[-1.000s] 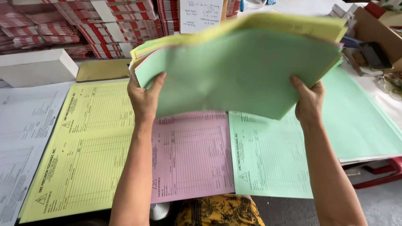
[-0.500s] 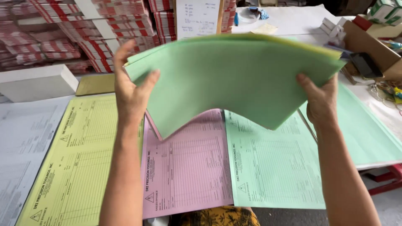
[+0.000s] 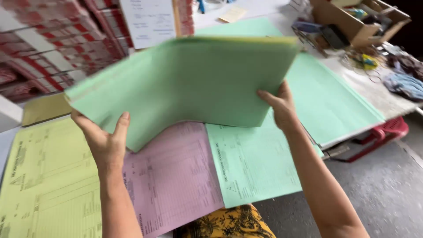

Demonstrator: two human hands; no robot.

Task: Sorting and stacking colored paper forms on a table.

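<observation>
Green-topped paper stack is held above the table, gripped at both edges: left hand and right hand fingers pinched on it. Yellow, pink and green form piles lie below; the stack is not yet set down.

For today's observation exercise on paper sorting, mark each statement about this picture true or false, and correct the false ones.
1. Both hands hold one stack of sheets up off the table. True: the left hand and right hand grip the green-faced stack at opposite sides.
2. The pink form lies to the right of the green form. False: the pink form lies between the yellow form and the green form.
3. A cardboard box stands at the far right. True: the cardboard box is there.
4. The held stack is rolled into a tube. False: it is only slightly bent.
</observation>
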